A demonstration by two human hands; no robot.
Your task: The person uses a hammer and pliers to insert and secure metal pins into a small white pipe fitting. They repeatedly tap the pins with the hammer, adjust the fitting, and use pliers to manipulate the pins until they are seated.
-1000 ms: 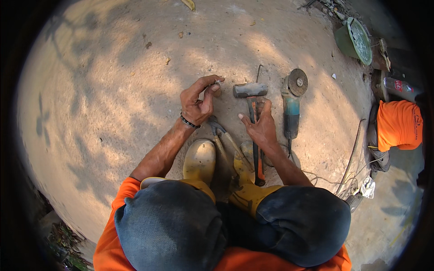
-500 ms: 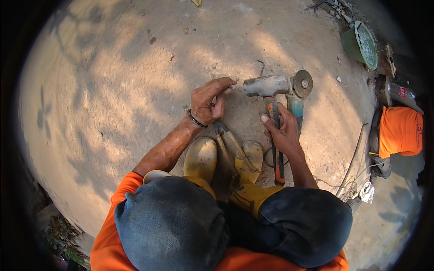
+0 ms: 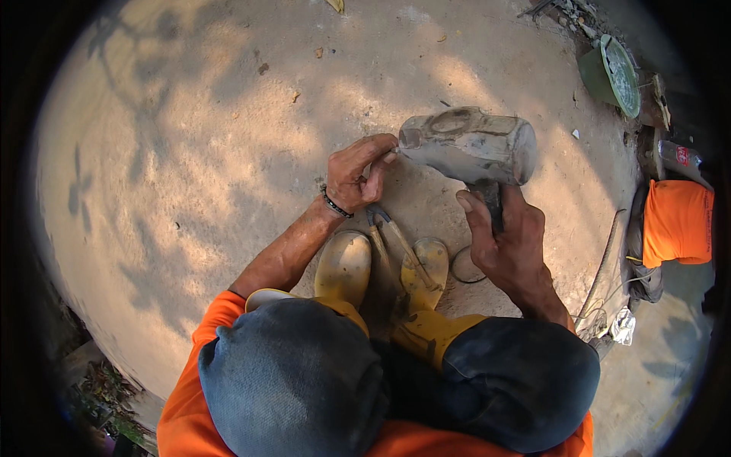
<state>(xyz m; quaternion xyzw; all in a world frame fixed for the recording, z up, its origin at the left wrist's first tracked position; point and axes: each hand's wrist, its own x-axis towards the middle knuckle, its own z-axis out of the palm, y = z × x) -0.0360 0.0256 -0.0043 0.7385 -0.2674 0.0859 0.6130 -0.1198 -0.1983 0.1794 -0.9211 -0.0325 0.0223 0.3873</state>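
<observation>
My right hand (image 3: 509, 236) is wrapped round the handle of a sledgehammer (image 3: 468, 145). Its big grey dusty head is raised off the ground and points left, with one face close to my left fingertips. My left hand (image 3: 356, 177), with a dark bracelet at the wrist, is closed in a pinch. What the fingertips hold is too small and too near the hammer head to make out. Long-handled pincers (image 3: 405, 255) rest between my yellow boots, their jaw end just below my left hand. The hammer head hides the ground behind it.
Both yellow boots (image 3: 343, 266) stand on the dusty concrete. A dark cable loop (image 3: 464, 270) lies right of them. Towards the right edge are a green bucket (image 3: 611, 76), a plastic bottle (image 3: 676, 158), an orange garment (image 3: 676, 222), and a long thin bar (image 3: 604, 259).
The right hand has lifted the sledgehammer off the ground, up and rightward. Its head now covers the angle grinder and most of the bent rod seen before. The left hand has hardly moved.
</observation>
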